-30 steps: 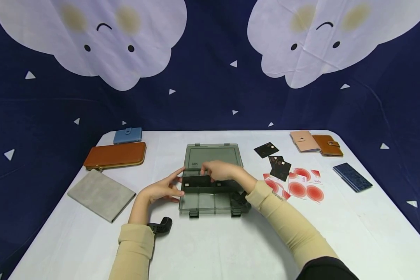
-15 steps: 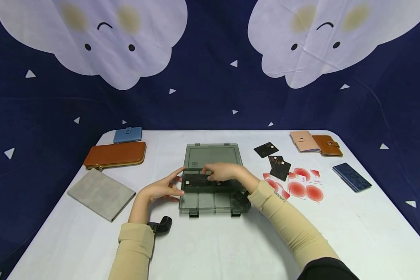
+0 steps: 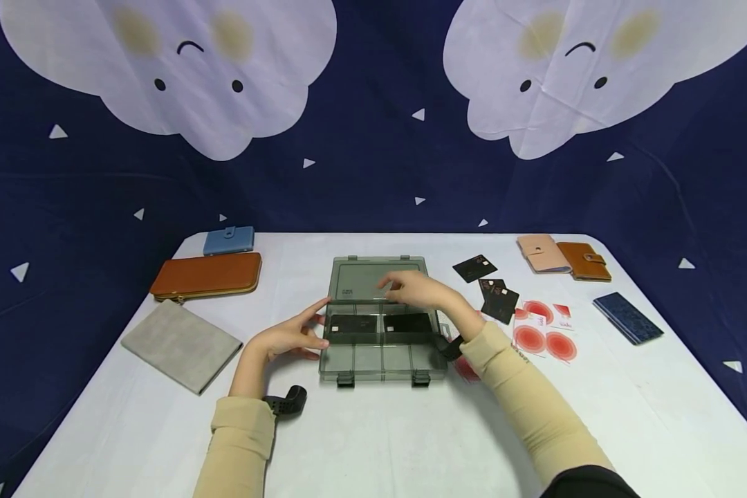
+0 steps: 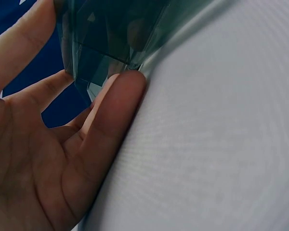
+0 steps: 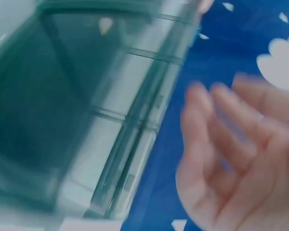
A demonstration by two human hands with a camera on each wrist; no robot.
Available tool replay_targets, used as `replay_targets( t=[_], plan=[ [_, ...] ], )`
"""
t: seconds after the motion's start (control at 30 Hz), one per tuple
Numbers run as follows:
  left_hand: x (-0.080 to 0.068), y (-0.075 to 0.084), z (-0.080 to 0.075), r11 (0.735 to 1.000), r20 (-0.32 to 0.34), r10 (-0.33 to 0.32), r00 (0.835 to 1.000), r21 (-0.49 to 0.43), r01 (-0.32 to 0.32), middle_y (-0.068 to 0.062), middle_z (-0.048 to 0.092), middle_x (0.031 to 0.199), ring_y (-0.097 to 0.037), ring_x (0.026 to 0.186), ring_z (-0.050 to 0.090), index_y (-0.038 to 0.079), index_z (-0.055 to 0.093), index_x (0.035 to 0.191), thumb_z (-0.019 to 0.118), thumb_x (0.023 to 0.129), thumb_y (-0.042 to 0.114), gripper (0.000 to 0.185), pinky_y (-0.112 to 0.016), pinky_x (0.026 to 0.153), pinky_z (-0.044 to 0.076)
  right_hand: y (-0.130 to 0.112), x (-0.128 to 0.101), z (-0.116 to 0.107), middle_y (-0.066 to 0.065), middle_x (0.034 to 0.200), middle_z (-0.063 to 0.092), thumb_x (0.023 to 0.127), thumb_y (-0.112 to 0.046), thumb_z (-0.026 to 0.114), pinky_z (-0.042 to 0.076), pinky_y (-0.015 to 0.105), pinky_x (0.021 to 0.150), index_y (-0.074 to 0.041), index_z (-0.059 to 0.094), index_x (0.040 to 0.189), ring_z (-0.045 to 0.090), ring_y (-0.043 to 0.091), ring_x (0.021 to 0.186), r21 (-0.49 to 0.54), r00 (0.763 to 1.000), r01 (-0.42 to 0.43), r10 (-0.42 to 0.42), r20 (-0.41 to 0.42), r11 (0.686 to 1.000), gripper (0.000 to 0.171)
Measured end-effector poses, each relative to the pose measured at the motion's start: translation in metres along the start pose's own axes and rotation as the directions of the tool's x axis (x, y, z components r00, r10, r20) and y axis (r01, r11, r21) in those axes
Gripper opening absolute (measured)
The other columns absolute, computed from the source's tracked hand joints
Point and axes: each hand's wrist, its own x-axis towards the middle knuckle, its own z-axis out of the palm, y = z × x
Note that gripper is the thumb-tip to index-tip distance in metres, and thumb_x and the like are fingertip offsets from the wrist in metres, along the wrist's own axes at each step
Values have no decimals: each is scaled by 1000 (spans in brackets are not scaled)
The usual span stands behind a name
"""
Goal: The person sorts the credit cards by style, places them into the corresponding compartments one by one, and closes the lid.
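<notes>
Lid label on organizer box [image 3: 373, 346] unreadable (too small); left hand [image 3: 289, 337] steadies it.

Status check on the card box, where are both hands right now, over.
Left hand open, fingers steadying the organizer box. Right hand open, empty, above the box. Two black cards lie in the box. Nothing in the way.

Head view: even, bright overhead light; soft shadows under the box [image 3: 380, 325]; edges bow outward. Right wrist view: motion blur, hand [image 5: 241, 159] smeared. Left wrist view: close, soft focus, no glare.
</notes>
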Motion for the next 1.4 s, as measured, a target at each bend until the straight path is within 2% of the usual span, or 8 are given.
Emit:
replay_targets(
  t=[0.13,0.27,0.47,0.6,0.9,1.17,1.3,1.4],
  plan=[
    [0,0,0,1000,6,6,1000,1,-6,-17,25,127,-14,74,57,22,4,150,70,82,8,97,-42,77,53,22,-7,-17,18,103,62,92,-10,51,48,39,73,0,58,118,59,29,91,14,975,-48,50,-216,999,29],
    [0,-1,0,1000,9,10,1000,-1,-10,-17,24,127,-13,74,57,22,4,150,70,82,8,96,-42,76,53,49,-11,-29,25,110,58,90,-11,50,46,46,82,4,57,117,56,37,100,-100,938,-188,148,-313,977,32],
    [1,-1,0,1000,2,7,1000,4,-7,-17,25,126,-13,74,57,22,4,150,69,82,7,96,-42,77,53,81,-16,-29,29,138,33,91,-24,52,26,65,97,2,40,136,27,51,126,-226,871,-483,438,-223,846,54],
    [1,-2,1,1000,2,10,1000,1,-10,-17,25,125,-13,74,57,22,4,150,70,81,8,97,-42,76,53,93,-17,-27,27,146,19,92,-32,52,19,72,95,2,29,142,11,51,132,-266,830,-558,534,-161,787,65],
    [1,-1,-1,1000,1,4,1000,4,-4,-18,25,126,-14,74,57,22,3,150,71,81,9,97,-42,77,53,102,-27,-30,25,146,25,88,-29,58,13,75,93,-5,20,147,25,50,129,-253,897,-442,424,-124,861,74],
    [1,0,-1,1000,-1,9,1000,7,-9,-19,25,127,-14,74,56,22,4,150,71,81,9,97,-42,76,53,100,-43,-33,23,138,40,87,-23,59,9,79,89,-5,30,144,36,41,127,-171,945,-326,315,-89,930,66],
    [1,0,-1,1000,-6,6,1000,13,-6,-19,25,127,-14,74,56,22,4,150,69,82,8,95,-42,76,53,98,-46,-36,16,109,60,87,-23,58,15,75,89,-4,42,136,52,35,107,-131,941,-326,308,-136,936,55],
    [1,-1,0,1000,-2,5,1000,12,-5,-19,24,128,-14,74,56,23,4,150,69,83,7,95,-42,77,53,97,-44,-36,18,106,59,86,-25,59,21,70,89,-2,47,128,53,36,102,-112,901,-409,381,-209,905,50]
  ],
)
